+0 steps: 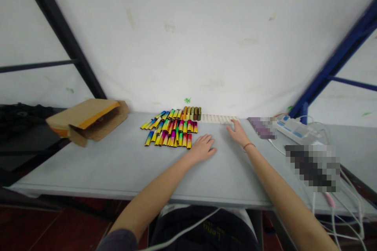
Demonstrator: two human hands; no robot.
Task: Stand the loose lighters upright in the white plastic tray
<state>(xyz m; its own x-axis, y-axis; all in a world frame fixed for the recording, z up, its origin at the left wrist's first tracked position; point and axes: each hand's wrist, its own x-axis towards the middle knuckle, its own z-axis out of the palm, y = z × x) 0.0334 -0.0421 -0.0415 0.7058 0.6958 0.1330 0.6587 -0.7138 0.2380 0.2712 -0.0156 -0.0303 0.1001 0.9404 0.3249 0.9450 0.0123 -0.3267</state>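
Note:
My left hand (202, 148) lies palm down on the table, fingers spread, just right of many loose shiny tubes (169, 135) with rainbow colours and gold ends. It seems to hold nothing. My right hand (238, 133) reaches to the right end of a long white rack (216, 118) with rows of small openings, set against the wall. Its fingertips are at the rack's edge, the thumb apart; whether they press on it I cannot tell. Several similar tubes (192, 113) stand upright in rows at the rack's left end. The loose tubes lie in rough rows.
An open brown cardboard box (88, 115) lies on its side at the left. On the right are a purple flat device (261, 127), a white power strip (294, 129), a partly blurred dark object (312, 168) and tangled white cables (350, 194). A white wall (200, 39) borders the back.

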